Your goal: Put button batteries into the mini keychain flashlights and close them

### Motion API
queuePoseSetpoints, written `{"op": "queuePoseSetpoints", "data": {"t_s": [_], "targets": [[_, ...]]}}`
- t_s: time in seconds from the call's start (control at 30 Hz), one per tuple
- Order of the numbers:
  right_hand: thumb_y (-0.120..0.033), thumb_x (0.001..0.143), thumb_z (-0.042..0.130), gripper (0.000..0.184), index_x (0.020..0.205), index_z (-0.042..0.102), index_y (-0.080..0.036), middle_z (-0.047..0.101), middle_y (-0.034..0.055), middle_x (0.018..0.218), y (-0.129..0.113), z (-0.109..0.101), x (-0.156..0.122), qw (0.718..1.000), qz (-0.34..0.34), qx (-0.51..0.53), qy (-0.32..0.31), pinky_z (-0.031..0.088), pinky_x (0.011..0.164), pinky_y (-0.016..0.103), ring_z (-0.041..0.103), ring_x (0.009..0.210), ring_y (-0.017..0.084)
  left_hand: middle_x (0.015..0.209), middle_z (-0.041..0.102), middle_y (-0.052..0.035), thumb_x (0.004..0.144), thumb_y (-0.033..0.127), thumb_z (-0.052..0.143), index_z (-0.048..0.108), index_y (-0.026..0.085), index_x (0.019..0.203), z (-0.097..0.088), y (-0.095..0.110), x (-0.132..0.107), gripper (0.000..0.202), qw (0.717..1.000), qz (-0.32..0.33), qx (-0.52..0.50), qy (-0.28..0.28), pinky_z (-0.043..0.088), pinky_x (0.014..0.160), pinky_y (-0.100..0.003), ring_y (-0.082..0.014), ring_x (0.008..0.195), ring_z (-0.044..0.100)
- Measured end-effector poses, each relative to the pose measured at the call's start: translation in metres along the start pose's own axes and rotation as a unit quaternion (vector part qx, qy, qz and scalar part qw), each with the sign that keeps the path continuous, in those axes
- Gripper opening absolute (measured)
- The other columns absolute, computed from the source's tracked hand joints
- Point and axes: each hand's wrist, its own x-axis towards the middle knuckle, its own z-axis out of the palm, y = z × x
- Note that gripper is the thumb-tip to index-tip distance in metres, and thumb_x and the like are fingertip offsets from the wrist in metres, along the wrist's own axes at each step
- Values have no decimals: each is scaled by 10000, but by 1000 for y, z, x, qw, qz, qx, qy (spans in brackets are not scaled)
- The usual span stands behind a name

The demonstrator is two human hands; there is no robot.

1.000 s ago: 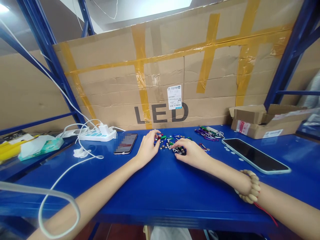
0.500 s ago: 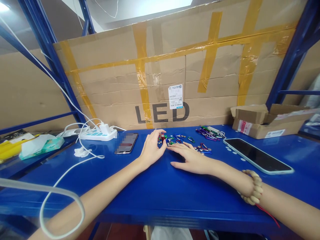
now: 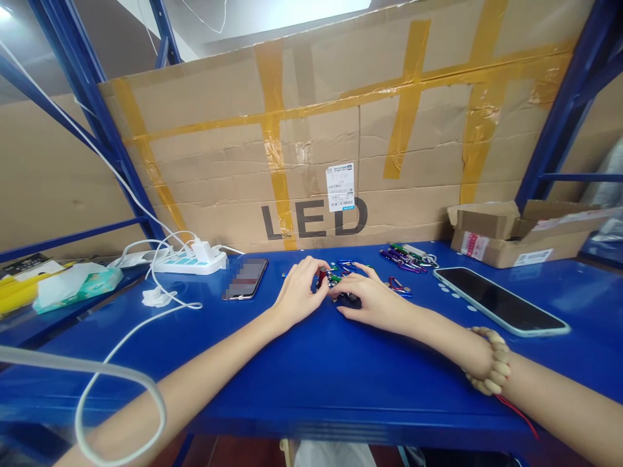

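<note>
Small coloured carabiners [image 3: 335, 277] with shiny metal bits lie in a heap between my two hands on the blue table. My left hand [image 3: 300, 292] curves around the heap's left side, thumb and fingers apart, with a red piece [image 3: 322, 276] beside the fingertips. From the right, my right hand [image 3: 374, 298] reaches over the heap with spread, bent fingers; silvery bits show beneath them. Part of the heap is hidden by the hands. Just right of my right hand lie a red carabiner [image 3: 396, 284] and a blue piece.
Purple and green carabiners [image 3: 406, 257] form another group behind. A pale-cased phone [image 3: 501, 301] and an open cardboard box [image 3: 511, 240] are at right. Leftward are a dark phone [image 3: 247, 279], a white power strip [image 3: 195, 261] and a looping cable [image 3: 117, 353]. Tall cardboard [image 3: 219, 168] stands behind.
My right hand's fingers have bent and spread over the small pieces. The heap looks more closely gathered between my hands. My left hand has shifted slightly right.
</note>
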Motion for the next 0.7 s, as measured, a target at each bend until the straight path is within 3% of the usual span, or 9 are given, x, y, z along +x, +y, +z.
{"op": "queuePoseSetpoints", "data": {"t_s": [0.17, 0.4, 0.7], "targets": [[-150, 758, 554, 178, 882, 652, -232, 701, -6, 890, -2, 0, 0, 1000, -16, 26, 5, 110, 1062, 501, 607, 943, 181, 902, 585, -32, 843, 174, 472, 510, 201, 931, 0, 1, 0, 99, 1000, 2, -3, -8, 423, 770, -339, -193, 868, 567], [-153, 764, 567, 200, 922, 664, -228, 700, 20, 990, -4, 1, 0, 999, -7, 37, -3, 149, 1048, 483, 591, 1011, 193, 904, 587, -38, 897, 218, 437, 508, 205, 937, -1, 0, 0, 83, 1000, 3, -1, -17, 422, 804, -349, -199, 903, 563], [-142, 764, 574, 187, 898, 672, -228, 710, 8, 934, -5, 0, 0, 999, -2, 49, -6, 144, 1044, 475, 602, 968, 183, 913, 586, -41, 915, 208, 417, 508, 196, 942, -3, 1, 1, 96, 999, 14, 12, -31, 413, 796, -343, -206, 945, 559]]}}
